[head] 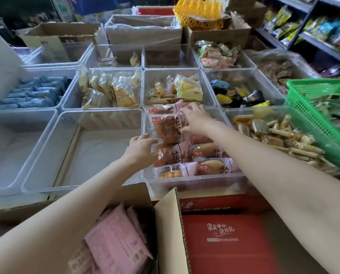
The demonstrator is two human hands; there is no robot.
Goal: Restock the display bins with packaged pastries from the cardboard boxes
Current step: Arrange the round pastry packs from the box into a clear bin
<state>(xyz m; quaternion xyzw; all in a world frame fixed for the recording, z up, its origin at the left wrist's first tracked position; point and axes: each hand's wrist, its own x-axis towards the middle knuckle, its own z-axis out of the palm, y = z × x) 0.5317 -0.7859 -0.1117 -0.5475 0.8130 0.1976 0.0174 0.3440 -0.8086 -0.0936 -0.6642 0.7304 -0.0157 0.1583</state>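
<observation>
While both hands pinch a pastry pack over the clear bin's far edge, neighbouring bin left bare, open cardboard box below.

Looks like a cramped little shop, daylight-ish and a bit dim at the back. Dark blue metal shelving runs along the right edge, stuffed with colourful snack bags, and a green plastic basket sits just below it.

Clear display bins fill the middle of the frame in rows. Packaged pastries lie in the centre bin. An open cardboard box sits at the lower middle, a basket at right, shelves upper right.
</observation>
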